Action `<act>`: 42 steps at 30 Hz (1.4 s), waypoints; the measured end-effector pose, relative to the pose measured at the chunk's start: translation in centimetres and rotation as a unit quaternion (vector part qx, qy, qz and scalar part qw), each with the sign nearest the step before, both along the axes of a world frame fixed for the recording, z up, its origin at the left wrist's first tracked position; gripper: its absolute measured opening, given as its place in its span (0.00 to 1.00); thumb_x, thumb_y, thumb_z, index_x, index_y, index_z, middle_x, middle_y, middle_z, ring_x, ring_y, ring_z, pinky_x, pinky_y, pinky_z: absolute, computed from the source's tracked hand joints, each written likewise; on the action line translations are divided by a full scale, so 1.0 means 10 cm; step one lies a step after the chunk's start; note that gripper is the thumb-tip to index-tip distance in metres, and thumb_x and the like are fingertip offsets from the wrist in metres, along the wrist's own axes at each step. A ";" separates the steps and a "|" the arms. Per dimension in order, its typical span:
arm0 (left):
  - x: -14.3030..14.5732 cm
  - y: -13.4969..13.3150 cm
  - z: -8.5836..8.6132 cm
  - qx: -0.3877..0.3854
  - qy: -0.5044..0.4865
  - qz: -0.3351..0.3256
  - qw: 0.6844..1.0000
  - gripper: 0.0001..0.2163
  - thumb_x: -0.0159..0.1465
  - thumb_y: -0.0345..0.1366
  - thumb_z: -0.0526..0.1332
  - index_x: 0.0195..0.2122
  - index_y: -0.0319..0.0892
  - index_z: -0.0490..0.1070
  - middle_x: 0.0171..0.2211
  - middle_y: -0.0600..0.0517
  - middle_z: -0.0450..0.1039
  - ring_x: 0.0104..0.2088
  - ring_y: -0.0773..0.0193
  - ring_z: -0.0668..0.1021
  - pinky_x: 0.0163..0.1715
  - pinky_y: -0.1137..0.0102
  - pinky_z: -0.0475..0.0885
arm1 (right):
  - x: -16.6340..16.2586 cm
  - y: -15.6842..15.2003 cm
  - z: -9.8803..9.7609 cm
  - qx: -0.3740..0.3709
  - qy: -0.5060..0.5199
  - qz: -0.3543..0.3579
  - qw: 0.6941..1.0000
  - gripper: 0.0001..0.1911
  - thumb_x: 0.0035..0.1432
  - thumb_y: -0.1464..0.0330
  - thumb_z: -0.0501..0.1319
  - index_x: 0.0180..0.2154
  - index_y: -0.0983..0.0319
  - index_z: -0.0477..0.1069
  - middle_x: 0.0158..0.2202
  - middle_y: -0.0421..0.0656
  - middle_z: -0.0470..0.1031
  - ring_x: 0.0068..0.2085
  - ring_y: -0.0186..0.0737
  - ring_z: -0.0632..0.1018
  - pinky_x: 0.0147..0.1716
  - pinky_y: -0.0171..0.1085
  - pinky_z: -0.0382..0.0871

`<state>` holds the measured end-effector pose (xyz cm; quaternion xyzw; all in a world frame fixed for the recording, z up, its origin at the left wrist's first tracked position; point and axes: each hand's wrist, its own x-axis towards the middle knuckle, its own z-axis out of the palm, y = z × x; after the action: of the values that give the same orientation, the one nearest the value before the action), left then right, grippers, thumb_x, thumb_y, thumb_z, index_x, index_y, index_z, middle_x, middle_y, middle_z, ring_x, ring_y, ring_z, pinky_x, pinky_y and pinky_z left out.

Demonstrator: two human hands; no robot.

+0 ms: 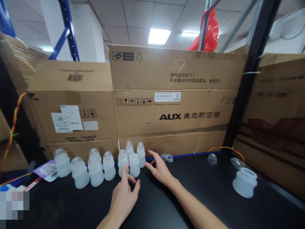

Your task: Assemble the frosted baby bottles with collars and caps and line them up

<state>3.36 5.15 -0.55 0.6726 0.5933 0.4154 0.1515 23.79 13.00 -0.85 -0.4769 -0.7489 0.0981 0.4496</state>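
Several small translucent white bottles (109, 165) with clear caps stand in a loose row on the black table (202, 197), against the cardboard boxes. My left hand (124, 197) rests on the table just in front of the right end of the row, fingers apart, index finger raised toward a bottle (134, 164). My right hand (160, 170) lies just right of the same cluster, fingers spread, fingertips near the rightmost bottle (141, 154). Neither hand holds anything.
An uncapped bottle (245, 182) stands at the right, with a loose clear cap (212, 159) and small rings (168, 157) near the table's back edge. Large cardboard boxes (171, 98) wall the back. A black rack post (247, 79) rises at right. Packaging (46, 170) lies at left.
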 end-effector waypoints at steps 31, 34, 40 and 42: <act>0.05 0.02 0.06 0.069 -0.105 -0.165 0.978 0.16 0.58 0.34 0.66 0.49 0.46 0.72 0.44 0.52 0.82 0.44 0.56 0.83 0.47 0.64 0.79 | 0.91 -0.58 0.30 -0.153 0.246 0.021 0.957 0.32 0.63 0.42 0.58 0.49 0.63 0.76 0.38 0.48 0.79 0.35 0.45 0.81 0.36 0.43 0.79; 0.06 0.00 0.07 0.071 -0.131 -0.185 0.971 0.20 0.57 0.34 0.67 0.51 0.45 0.75 0.46 0.51 0.82 0.44 0.57 0.83 0.44 0.66 0.81 | 0.77 -0.69 0.36 -0.166 0.306 0.092 0.933 0.30 0.62 0.45 0.63 0.52 0.62 0.76 0.41 0.48 0.80 0.37 0.44 0.81 0.41 0.44 0.80; 0.05 -0.02 0.15 0.060 -0.168 -0.223 0.958 0.20 0.55 0.33 0.67 0.50 0.43 0.80 0.42 0.50 0.81 0.39 0.58 0.82 0.38 0.69 0.81 | 0.68 -0.69 0.26 -0.125 0.398 0.124 0.900 0.23 0.60 0.53 0.70 0.51 0.59 0.78 0.47 0.48 0.81 0.38 0.41 0.80 0.43 0.41 0.77; 0.05 -0.03 0.18 0.049 -0.185 -0.225 0.955 0.19 0.54 0.32 0.68 0.49 0.42 0.81 0.40 0.49 0.81 0.38 0.59 0.81 0.38 0.69 0.81 | 0.68 -0.67 0.24 -0.102 0.402 0.098 0.904 0.23 0.61 0.52 0.69 0.52 0.58 0.78 0.47 0.48 0.81 0.38 0.42 0.80 0.44 0.42 0.77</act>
<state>3.82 4.87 1.23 0.7067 0.3671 0.5161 0.3152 30.61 6.29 1.54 -0.3645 -0.5331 0.4012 0.6496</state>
